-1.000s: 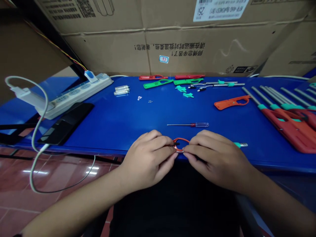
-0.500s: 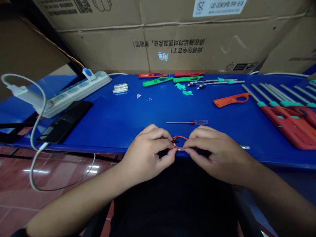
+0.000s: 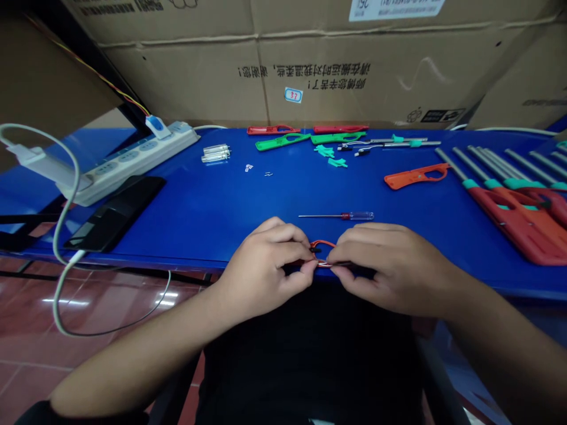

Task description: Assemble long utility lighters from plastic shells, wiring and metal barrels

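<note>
At the front edge of the blue table, my left hand (image 3: 277, 265) and my right hand (image 3: 385, 265) face each other, fingers pinched. Between them is an orange lighter shell (image 3: 325, 242), of which a curved loop shows. Both hands hold it. A small black part and thin white wires lie in the shell near my left fingertips. My fingers hide most of the shell. Just beyond my hands lies a screwdriver (image 3: 354, 216) with a clear and red handle.
Red and green shells (image 3: 283, 141), teal pieces (image 3: 337, 162), metal rods and clear tubes (image 3: 215, 153) lie at the back. Lighters (image 3: 505, 218) and an orange shell (image 3: 416, 176) are on the right. A power strip (image 3: 133, 159) and phone (image 3: 116, 213) stand left. A carton (image 3: 199, 88) rises behind.
The view has shifted slightly. My right fingers have moved a little over the orange shell, and more white wire shows between my fingertips. Both hands keep their hold.
</note>
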Available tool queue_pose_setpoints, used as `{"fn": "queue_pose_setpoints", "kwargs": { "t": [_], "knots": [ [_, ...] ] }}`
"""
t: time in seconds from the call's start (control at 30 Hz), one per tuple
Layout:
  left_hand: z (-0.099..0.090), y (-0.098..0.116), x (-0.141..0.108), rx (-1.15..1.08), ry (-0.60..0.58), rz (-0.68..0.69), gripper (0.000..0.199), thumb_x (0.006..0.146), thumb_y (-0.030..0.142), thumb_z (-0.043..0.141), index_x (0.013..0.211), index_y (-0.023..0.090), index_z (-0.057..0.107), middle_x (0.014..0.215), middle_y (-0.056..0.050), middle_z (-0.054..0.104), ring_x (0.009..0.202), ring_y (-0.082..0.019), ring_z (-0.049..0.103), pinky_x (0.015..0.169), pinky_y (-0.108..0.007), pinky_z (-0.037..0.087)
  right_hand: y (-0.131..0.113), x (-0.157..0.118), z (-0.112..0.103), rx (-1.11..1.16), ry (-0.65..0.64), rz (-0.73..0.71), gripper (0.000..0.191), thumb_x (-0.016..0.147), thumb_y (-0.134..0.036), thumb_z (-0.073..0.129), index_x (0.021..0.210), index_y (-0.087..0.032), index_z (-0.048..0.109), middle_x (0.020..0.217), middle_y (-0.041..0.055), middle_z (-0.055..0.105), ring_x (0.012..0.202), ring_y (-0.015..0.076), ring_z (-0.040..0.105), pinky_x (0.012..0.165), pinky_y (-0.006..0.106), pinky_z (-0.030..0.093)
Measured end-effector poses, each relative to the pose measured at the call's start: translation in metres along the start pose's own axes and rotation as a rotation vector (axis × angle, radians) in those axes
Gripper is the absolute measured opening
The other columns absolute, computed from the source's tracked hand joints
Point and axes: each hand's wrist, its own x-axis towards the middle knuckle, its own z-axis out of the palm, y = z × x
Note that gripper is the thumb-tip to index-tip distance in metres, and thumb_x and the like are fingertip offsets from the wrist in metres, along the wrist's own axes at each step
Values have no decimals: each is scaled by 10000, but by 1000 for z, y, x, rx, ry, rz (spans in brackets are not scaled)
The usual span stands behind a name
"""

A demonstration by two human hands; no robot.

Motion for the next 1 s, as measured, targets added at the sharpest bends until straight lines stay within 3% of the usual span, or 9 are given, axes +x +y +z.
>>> {"fn": "queue_pose_setpoints", "kwargs": {
  "t": [0.2,0.43,0.67,0.9,1.0],
  "knots": [
    [2,0,-2,7,15,25,89,884,203,676,842,178,750,915,-17,704,853,-147,580,804,-304,469,-7,4,-5,-182,-79,-15,191,933,-216,534,882,-193,716,810,29,691,752,193,621,715,339,465],
    [3,-3,-1,23,20,46,88,892,205,672,850,179,744,918,-16,709,847,-145,588,809,-306,467,-5,7,-11,-175,-155,-95,247,968,-197,488,945,-174,734,834,60,697,802,209,637,739,343,469],
    [3,-2,-2,25,27,48,95,898,211,666,850,192,746,917,-11,712,844,-147,592,807,-308,470,-3,5,-9,-142,-160,-68,240,964,-188,482,934,-168,719,837,64,676,796,207,610,722,343,451],
    [3,-2,-2,17,14,32,76,884,210,684,847,189,747,916,-5,711,847,-142,593,809,-303,461,1,7,-7,134,-138,77,149,933,-204,565,894,-214,709,875,24,685,832,168,614,846,338,439],
    [3,-2,-2,21,17,35,76,886,214,682,857,188,747,918,-8,708,847,-143,587,802,-302,460,1,4,-6,244,-123,146,115,913,-209,597,949,-236,703,940,24,674,891,171,606,830,324,445]
  ]
}}
